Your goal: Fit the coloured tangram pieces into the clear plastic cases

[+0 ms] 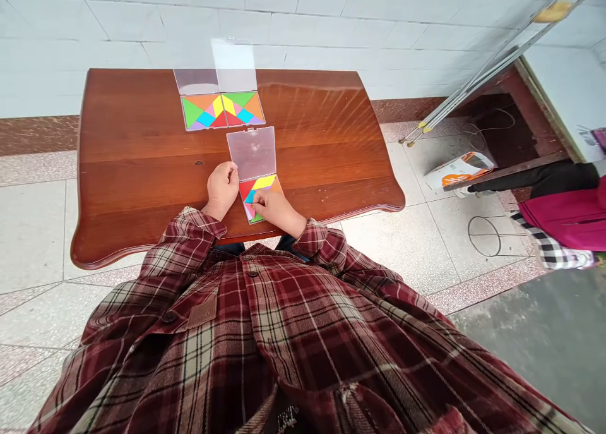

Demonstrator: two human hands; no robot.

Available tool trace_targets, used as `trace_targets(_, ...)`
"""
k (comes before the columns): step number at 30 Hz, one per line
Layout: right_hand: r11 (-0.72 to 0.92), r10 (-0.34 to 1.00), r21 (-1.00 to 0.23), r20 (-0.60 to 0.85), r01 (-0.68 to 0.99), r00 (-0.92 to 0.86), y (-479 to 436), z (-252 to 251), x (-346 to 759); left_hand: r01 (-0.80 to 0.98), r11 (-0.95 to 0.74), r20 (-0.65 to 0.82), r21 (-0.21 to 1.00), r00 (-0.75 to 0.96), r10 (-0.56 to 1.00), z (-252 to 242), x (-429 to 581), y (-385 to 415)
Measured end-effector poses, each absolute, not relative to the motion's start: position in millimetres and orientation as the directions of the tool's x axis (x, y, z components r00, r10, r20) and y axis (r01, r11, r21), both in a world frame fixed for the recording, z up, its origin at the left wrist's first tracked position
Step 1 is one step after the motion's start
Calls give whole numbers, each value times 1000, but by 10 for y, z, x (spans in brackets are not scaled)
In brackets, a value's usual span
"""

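Note:
An open clear plastic tangram case (pixel 251 156) lies near the front edge of the table, its lid folded back away from me. Red, yellow, blue, orange, pink and green tangram pieces (pixel 264 182) show in its tray. My right hand (pixel 279 211) is over the tray, fingers curled and pinched down among the pieces; whatever they grip is hidden. Beside the lid's lower left edge, my left hand (pixel 222 186) rests on the table with fingers curled together. Whether those fingers hold anything I cannot tell.
Two more open tangram cases (pixel 202 112) (pixel 243 108) lie side by side at the back of the wooden table (pixel 142 187), filled with coloured pieces. Behind is a tiled wall (pixel 312 30). To the right stand crutches (pixel 473 77), a white carton (pixel 459 170) and a person in magenta (pixel 563 213).

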State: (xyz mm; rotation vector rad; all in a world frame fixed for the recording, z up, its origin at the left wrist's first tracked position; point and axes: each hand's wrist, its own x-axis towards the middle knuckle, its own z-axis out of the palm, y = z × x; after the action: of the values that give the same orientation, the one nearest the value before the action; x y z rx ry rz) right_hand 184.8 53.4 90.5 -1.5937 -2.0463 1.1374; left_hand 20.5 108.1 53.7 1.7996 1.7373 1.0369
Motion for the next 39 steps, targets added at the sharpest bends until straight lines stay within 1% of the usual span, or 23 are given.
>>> trace_targets(5,79,912,-683,-245,726,-330,508,978,1818,644,-120,209,755,-63,976,542,208,1082)
trace_targets(13,176,894,-577,-245,797,-375,504,1028,1820,650,-124,216,749,-63,974,544,205,1075)
trace_targets(17,201,883,-575,-245,793,-401,526,1044,1882,653,-127,219,747,-60,974,529,200,1082)
trace_targets(22,183,904,-557,-228,810,-361,521,1051,1958,641,-128,219,757,-64,974,513,194,1092)
trace_targets(25,229,878,-549,-239,804,-414,464,1051,1944,632,-121,212,766,-70,975,517,197,1091)
trace_targets(28,270,854,-492,-276,828,-442,405,1070,1886,634,-112,204,766,-74,976,540,202,1084)
trace_targets(31,286,854,-403,-304,869,-422,384,1109,1835,640,-106,198,761,-73,977,570,206,1074)
trace_targets(33,291,856,-366,-312,884,-412,390,1131,1822,643,-105,194,758,-69,978,583,208,1067)
trace_targets(39,308,859,-341,-302,888,-413,387,1102,1839,643,-108,197,758,-68,978,571,202,1068)
